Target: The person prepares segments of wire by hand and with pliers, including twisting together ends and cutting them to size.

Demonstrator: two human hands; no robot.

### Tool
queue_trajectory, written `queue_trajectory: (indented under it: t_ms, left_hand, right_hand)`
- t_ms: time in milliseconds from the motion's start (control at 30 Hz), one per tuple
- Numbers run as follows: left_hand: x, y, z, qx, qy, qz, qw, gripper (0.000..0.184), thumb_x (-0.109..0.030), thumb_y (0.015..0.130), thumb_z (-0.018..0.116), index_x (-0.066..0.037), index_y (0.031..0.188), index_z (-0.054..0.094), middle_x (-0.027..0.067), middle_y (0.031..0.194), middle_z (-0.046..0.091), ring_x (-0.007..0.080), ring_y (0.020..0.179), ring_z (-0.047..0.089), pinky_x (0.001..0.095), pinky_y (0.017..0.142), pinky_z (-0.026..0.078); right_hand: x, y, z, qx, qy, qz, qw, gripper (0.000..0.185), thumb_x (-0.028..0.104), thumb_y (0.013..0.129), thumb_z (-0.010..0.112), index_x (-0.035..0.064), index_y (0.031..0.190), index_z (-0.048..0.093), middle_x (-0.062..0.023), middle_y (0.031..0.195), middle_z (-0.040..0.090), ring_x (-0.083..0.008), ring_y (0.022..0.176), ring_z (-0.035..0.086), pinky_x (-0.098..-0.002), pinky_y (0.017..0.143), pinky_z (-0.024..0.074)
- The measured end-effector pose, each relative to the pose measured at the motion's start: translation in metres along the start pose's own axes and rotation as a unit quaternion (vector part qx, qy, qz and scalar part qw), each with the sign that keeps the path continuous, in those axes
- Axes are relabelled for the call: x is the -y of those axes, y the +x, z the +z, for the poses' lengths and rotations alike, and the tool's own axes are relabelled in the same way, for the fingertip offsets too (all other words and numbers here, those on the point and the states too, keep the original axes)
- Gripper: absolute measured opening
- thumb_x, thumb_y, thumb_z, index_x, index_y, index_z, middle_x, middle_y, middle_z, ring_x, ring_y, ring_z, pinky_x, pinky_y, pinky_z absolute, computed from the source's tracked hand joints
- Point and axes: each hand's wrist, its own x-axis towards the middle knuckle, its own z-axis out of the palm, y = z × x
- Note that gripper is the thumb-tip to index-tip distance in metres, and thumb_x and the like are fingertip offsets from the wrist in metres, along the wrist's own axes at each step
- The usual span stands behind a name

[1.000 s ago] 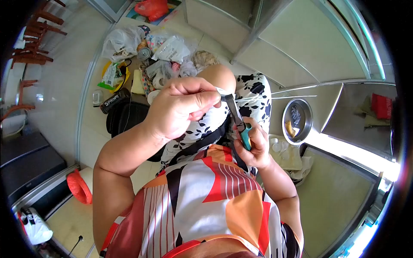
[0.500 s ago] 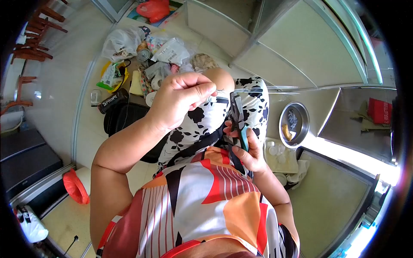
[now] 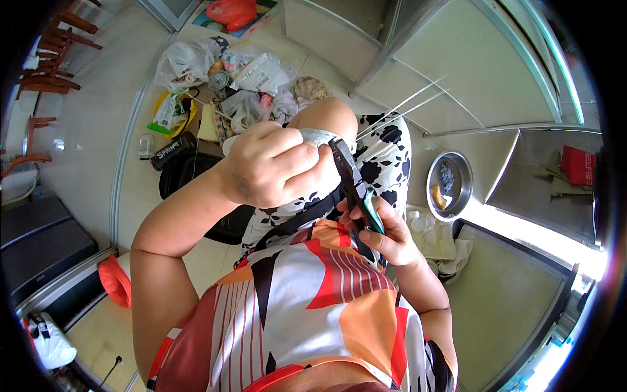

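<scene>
My right hand is wrapped around a pair of pliers with dark jaws and teal-and-black handles. The jaws point up and away, over my lap. My left hand is closed, knuckles up, right beside the jaw tips. Thin pale wires run from the jaws out to the upper right, past my knee. Their near end disappears at the jaws and my left fingers, so the grip itself is hidden. Beneath both hands is the black-and-white floral fabric over my legs.
To my right stands a steel bowl with a yellowish piece and a grey clump inside. Plastic bags and cans are piled on the floor ahead. A black can lies left. Cabinet panels rise ahead right.
My left hand has turned knuckles up and moved lower, against the pliers' jaws. The pliers have tilted leftward, and the wires have swung from level to slanting up right.
</scene>
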Motion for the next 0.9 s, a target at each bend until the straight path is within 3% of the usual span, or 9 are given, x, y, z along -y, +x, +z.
queue_trajectory:
  t_ms: [233, 433, 533, 633, 733, 900]
  left_hand:
    - [0.002, 0.003, 0.001, 0.006, 0.071, 0.045, 0.996, 0.022, -0.01, 0.068, 0.068, -0.006, 0.09, 0.068, 0.0003, 0.074, 0.052, 0.0136, 0.061, 0.047, 0.0248, 0.05, 0.041]
    - [0.005, 0.0, 0.005, 0.002, 0.09, 0.029, 0.996, 0.017, -0.007, 0.071, 0.069, -0.006, 0.088, 0.068, -0.0006, 0.072, 0.051, 0.0127, 0.059, 0.046, 0.0245, 0.048, 0.038]
    - [0.006, 0.0, 0.004, 0.0, 0.093, 0.042, 0.995, 0.015, -0.008, 0.072, 0.07, -0.006, 0.087, 0.068, -0.001, 0.071, 0.051, 0.0124, 0.058, 0.046, 0.0244, 0.047, 0.037]
    - [0.006, 0.0, 0.004, -0.007, 0.097, 0.046, 0.994, 0.014, -0.008, 0.072, 0.07, -0.006, 0.086, 0.068, -0.0011, 0.07, 0.051, 0.0123, 0.058, 0.046, 0.0244, 0.047, 0.037]
    - [0.008, 0.0, 0.003, 0.001, 0.096, 0.041, 0.994, 0.016, -0.007, 0.071, 0.071, -0.006, 0.086, 0.068, -0.0013, 0.07, 0.051, 0.012, 0.058, 0.046, 0.0246, 0.048, 0.037]
    - [0.007, 0.001, 0.001, 0.01, 0.065, 0.011, 0.998, 0.019, -0.008, 0.07, 0.072, -0.004, 0.088, 0.067, -0.0008, 0.069, 0.051, 0.0135, 0.058, 0.048, 0.0258, 0.048, 0.038]
  right_hand:
    - [-0.004, -0.002, 0.001, -0.042, -0.078, -0.001, 0.996, 0.017, -0.005, 0.086, 0.057, -0.0003, 0.102, 0.055, -0.0126, 0.109, 0.056, -0.0209, 0.103, 0.056, -0.0326, 0.09, 0.0437]
    - [-0.003, 0.0, 0.006, -0.084, -0.046, 0.044, 0.994, 0.01, -0.003, 0.088, 0.057, -0.0025, 0.098, 0.058, -0.0128, 0.103, 0.061, -0.018, 0.092, 0.059, -0.0308, 0.084, 0.0463]
    - [-0.009, 0.0, 0.005, -0.077, -0.067, 0.008, 0.995, 0.011, -0.001, 0.089, 0.057, -0.0034, 0.099, 0.059, -0.0132, 0.104, 0.062, -0.0176, 0.09, 0.059, -0.0305, 0.083, 0.0468]
    - [-0.006, -0.001, 0.004, -0.066, -0.071, 0.04, 0.994, 0.011, -0.001, 0.089, 0.056, -0.0037, 0.1, 0.059, -0.0135, 0.107, 0.061, -0.0179, 0.093, 0.059, -0.0312, 0.084, 0.0465]
    - [0.001, 0.005, 0.014, -0.064, 0.016, 0.012, 0.998, 0.01, -0.002, 0.089, 0.055, -0.0038, 0.098, 0.059, -0.0139, 0.11, 0.06, -0.018, 0.095, 0.059, -0.0316, 0.086, 0.0461]
    - [-0.001, 0.005, 0.011, -0.06, -0.002, 0.021, 0.998, 0.01, -0.002, 0.089, 0.055, -0.0037, 0.097, 0.059, -0.0138, 0.111, 0.059, -0.0187, 0.096, 0.058, -0.0319, 0.086, 0.0459]
